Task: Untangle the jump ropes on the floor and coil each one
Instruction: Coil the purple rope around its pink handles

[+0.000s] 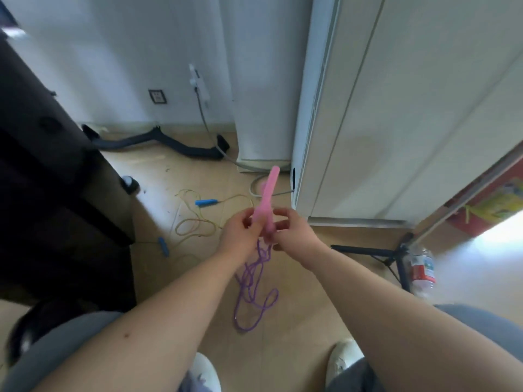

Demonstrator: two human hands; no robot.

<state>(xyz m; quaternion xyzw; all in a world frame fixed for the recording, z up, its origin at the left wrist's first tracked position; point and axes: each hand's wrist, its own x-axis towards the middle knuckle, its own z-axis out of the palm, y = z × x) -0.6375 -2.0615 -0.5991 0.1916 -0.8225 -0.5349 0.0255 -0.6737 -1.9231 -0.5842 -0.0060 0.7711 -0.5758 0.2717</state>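
Observation:
Both my hands meet in the middle of the view and grip the pink handles (267, 196) of a purple jump rope. My left hand (240, 233) pinches them from the left, my right hand (291, 230) from the right. The handles point up and away from me. The purple rope (252, 292) hangs below my hands in several loose loops down to the floor. A second rope, yellow (195, 224), lies spread in loose loops on the floor beyond my left hand. One of its blue handles (206, 202) lies farther away, the other blue handle (163, 246) nearer on the left.
Dark furniture (56, 179) fills the left side. A white cabinet (396, 108) stands at the right, with a grey cable (260, 183) at its foot. A black hose (158, 142) lies along the wall. A tripod leg (368, 251) and a plastic bottle (423, 271) are at the right. My white shoes (343, 360) are at the bottom.

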